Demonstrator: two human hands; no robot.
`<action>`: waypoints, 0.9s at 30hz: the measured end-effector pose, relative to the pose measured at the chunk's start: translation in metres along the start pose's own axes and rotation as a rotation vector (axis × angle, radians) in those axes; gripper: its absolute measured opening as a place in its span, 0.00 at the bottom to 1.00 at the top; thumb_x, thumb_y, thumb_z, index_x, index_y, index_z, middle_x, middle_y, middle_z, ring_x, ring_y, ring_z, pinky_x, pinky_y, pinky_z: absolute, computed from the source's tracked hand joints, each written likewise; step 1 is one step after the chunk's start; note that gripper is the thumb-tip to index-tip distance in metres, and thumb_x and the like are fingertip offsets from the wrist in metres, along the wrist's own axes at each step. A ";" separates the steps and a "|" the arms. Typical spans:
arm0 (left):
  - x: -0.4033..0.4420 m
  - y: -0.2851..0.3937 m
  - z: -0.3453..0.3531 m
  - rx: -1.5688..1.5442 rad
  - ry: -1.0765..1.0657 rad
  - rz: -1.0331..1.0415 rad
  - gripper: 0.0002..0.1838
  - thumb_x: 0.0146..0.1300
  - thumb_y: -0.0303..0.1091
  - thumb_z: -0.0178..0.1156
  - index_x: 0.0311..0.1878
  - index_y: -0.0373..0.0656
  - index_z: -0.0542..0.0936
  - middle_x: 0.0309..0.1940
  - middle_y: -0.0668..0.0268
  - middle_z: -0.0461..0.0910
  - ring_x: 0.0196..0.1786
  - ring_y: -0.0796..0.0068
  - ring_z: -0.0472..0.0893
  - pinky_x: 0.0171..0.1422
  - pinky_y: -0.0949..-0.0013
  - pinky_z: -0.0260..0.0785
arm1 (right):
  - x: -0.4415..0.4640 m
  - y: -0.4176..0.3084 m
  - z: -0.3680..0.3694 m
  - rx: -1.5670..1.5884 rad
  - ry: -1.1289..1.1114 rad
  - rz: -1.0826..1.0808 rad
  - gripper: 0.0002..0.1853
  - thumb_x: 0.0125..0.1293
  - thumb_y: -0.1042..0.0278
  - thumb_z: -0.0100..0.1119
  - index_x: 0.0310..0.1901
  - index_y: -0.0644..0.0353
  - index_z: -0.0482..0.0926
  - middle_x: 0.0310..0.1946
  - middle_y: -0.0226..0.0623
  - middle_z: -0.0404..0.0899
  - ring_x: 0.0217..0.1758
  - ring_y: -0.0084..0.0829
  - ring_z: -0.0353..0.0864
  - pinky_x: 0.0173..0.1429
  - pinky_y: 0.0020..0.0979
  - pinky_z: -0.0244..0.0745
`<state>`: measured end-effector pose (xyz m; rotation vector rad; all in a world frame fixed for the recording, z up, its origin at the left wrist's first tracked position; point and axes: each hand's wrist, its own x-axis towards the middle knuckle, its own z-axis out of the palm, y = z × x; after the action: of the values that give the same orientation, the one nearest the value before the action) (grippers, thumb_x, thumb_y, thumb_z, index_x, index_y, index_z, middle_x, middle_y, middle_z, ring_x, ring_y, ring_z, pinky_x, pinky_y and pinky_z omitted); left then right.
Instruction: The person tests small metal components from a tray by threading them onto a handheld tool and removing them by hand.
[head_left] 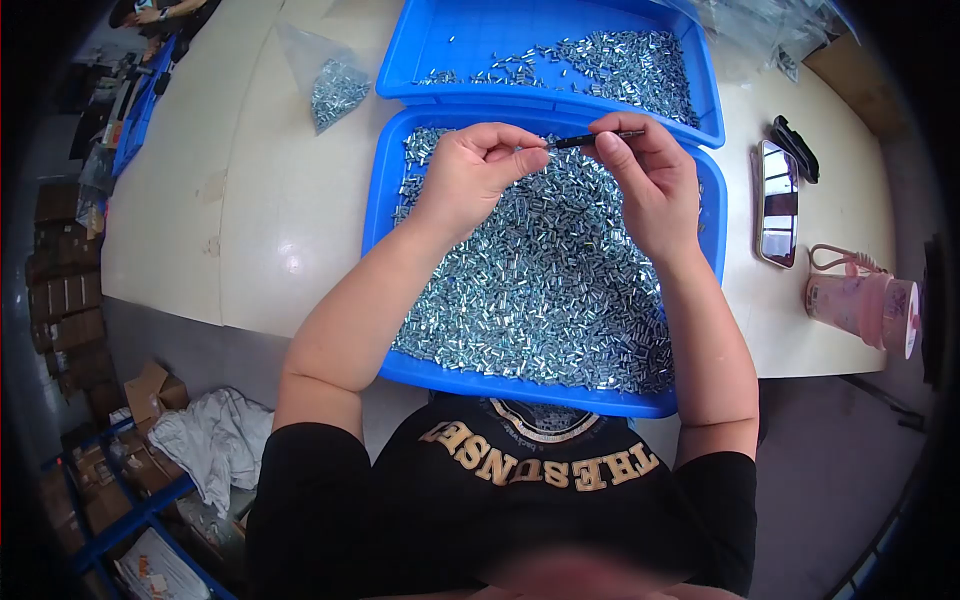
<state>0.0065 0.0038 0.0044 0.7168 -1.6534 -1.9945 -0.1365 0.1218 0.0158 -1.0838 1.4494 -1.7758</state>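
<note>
My left hand (480, 172) is closed in a pinch over the near blue bin, its thumb and forefinger meeting at the tip of a thin black rod-shaped tool. A small metal piece may sit between those fingertips, but it is too small to tell. From the other side, my right hand (650, 180) grips the black rod-shaped tool (574, 142), which lies roughly level. Below both hands the near blue bin (470, 377) holds a thick layer of small silvery metal cylinders (530, 280).
Behind it stands a second blue bin (470, 35) with more metal pieces. A clear bag of pieces (338, 92) lies to the left. On the right are a phone (777, 205), a black strap-like item (797, 148) and a pink cup (858, 305). Cartons stand at the far left.
</note>
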 end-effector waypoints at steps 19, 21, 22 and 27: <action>-0.001 -0.003 0.001 0.455 0.115 0.408 0.07 0.45 0.28 0.70 0.29 0.41 0.83 0.18 0.75 0.69 0.21 0.87 0.63 0.24 0.79 0.54 | 0.004 0.000 -0.003 -0.105 0.030 0.190 0.16 0.63 0.58 0.58 0.26 0.63 0.75 0.18 0.22 0.70 0.23 0.13 0.64 0.27 0.17 0.59; -0.002 0.000 0.002 0.512 0.119 0.436 0.07 0.45 0.28 0.70 0.29 0.41 0.83 0.18 0.75 0.70 0.21 0.87 0.63 0.24 0.79 0.54 | 0.004 -0.001 -0.005 -0.159 -0.017 0.247 0.15 0.62 0.58 0.58 0.26 0.63 0.75 0.19 0.22 0.71 0.24 0.12 0.65 0.27 0.17 0.59; -0.002 0.001 0.002 0.497 0.115 0.422 0.07 0.45 0.28 0.70 0.29 0.41 0.83 0.18 0.74 0.70 0.21 0.86 0.64 0.24 0.79 0.54 | 0.004 -0.002 -0.004 -0.152 -0.019 0.251 0.15 0.62 0.58 0.58 0.27 0.63 0.75 0.20 0.22 0.72 0.23 0.12 0.64 0.27 0.17 0.59; 0.000 0.000 0.003 0.460 0.105 0.377 0.06 0.47 0.29 0.69 0.29 0.40 0.82 0.19 0.73 0.72 0.21 0.86 0.65 0.24 0.79 0.55 | 0.005 0.002 -0.006 -0.097 -0.009 0.276 0.15 0.62 0.58 0.58 0.27 0.62 0.76 0.20 0.23 0.72 0.23 0.12 0.64 0.27 0.17 0.58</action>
<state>0.0048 0.0058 0.0046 0.5914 -2.0291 -1.3116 -0.1446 0.1198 0.0148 -0.8869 1.6085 -1.5193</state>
